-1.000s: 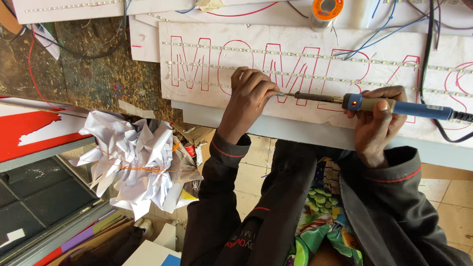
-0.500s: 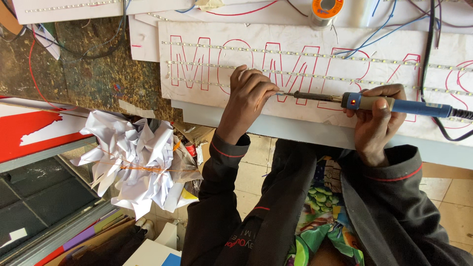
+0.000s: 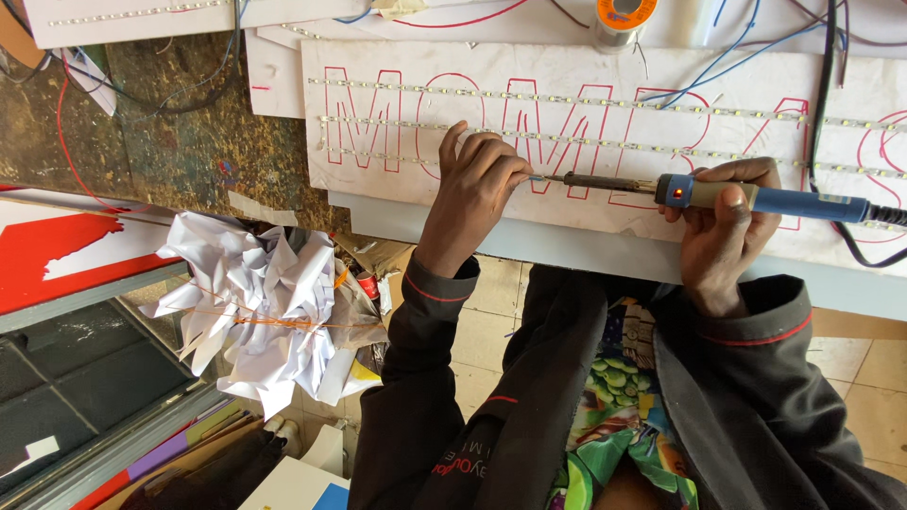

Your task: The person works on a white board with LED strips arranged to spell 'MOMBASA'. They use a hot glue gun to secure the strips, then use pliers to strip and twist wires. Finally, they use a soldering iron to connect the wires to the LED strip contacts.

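White board (image 3: 416, 184) with red outlined shapes drawn on it serves as the landmark; everything else is placed from it. Off its left edge lies a dark, worn tabletop (image 3: 189, 161) with loose wires, and below that, under the board's lower left corner, sits a crumpled bundle of white paper (image 3: 255, 302) tied with orange string.

On the board run thin LED strips (image 3: 425, 87) in rows from left to right. The left hand (image 3: 477, 184) rests on the lower middle of the board with its fingers curled and pinched together against the lowest strip; what it pinches is too small to make out, so whether it holds anything cannot be told. Just to the right of those fingertips comes the metal tip of the soldering iron (image 3: 680, 189), which lies nearly level across the board's lower part, pointing left at the pinched fingers. The right hand (image 3: 727, 222) is clenched around the iron's blue and tan handle, so the tip sticks out well to the left of the grip while the blue end and black cord trail right, past the board's right side.

Above the board's upper edge, right of centre, stands a spool of solder (image 3: 624, 17), and blue wires (image 3: 746, 52) cross the upper right.
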